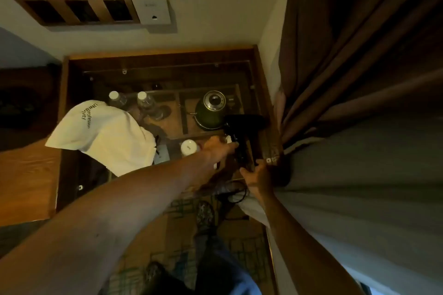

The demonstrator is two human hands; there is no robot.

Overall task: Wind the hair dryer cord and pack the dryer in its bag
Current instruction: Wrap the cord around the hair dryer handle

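Observation:
A black hair dryer (242, 127) stands handle-down over the right side of a wooden cabinet top (69, 127). My right hand (257, 176) grips the lower end of its handle. My left hand (219, 148) reaches across and touches the handle higher up, fingers against it. The black cord (236, 193) hangs in loops below my right hand. A white cloth bag (105, 136) with dark lettering lies crumpled on the left part of the cabinet, apart from both hands.
A green kettle (211, 110) sits just behind the dryer. Two water bottles (143, 103) and a white cup (189, 147) stand on a tray. Brown curtains (359, 55) hang close on the right. A patterned floor lies below.

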